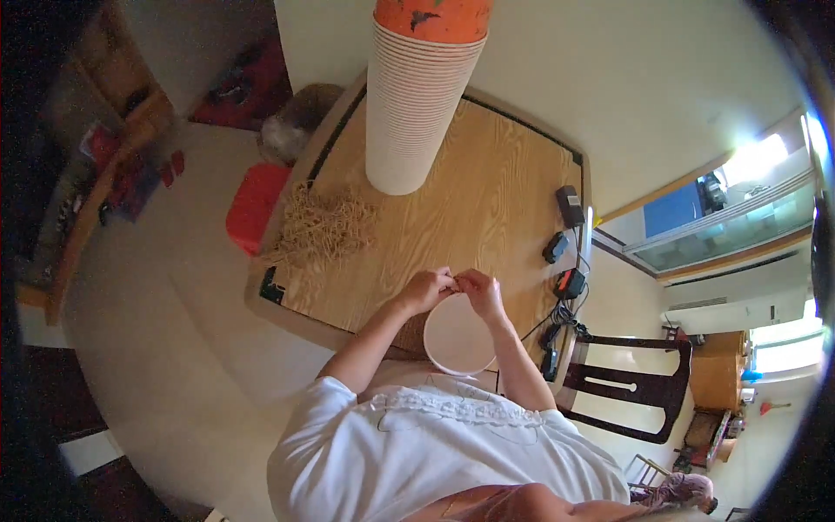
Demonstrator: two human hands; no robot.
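Note:
A white round tub (459, 335) is close in front of my body at the table's near edge, its pale open mouth turned toward me. My left hand (426, 290) and my right hand (479, 292) meet at the tub's far rim. Both sets of fingertips are pinched together there; whatever lies between them is too small to make out. Beyond my left hand, a loose tangle of straw-coloured cords (323, 224) lies on the wooden table (487, 187). A tall stack of white tubs (413, 117) stands farther back, with an orange tub (435, 19) at its top.
Black power adapters (570, 207) and coiled cables (564, 313) line the table's right side. A dark wooden chair (635, 383) stands at the right. Off the left edge is a red stool (258, 207), with a bin (304, 113) behind it. A wall borders the far side.

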